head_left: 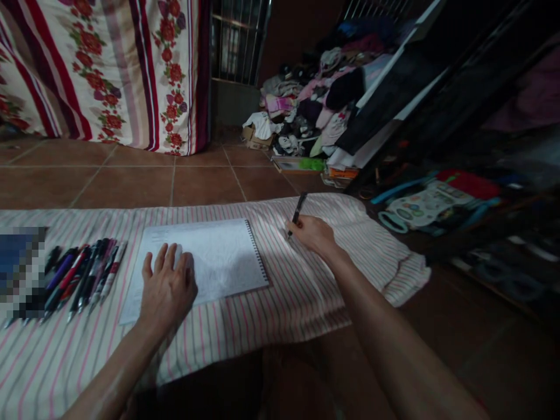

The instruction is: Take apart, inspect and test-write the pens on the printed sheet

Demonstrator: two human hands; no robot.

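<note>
A spiral-bound notebook (223,251) lies open on a striped cloth (245,326), its wire coil along the right edge. Across its lower left part rests my left hand (168,286), fingers spread on the page. To the right of the notebook, my right hand (312,233) grips a dark pen (299,207) between thumb and fingers, tip pointing down near the cloth. Faint writing shows at the top left of the page, too small to read. Several pens (90,271) in black, purple and red lie side by side to the left of the notebook.
A blurred-out dark blue item (20,256) sits at the far left. Beyond the cloth is a tiled floor (131,181) with a flowered curtain (131,70). A heap of clothes (324,93) stands at the back, and a colourful bag (433,204) lies on the right.
</note>
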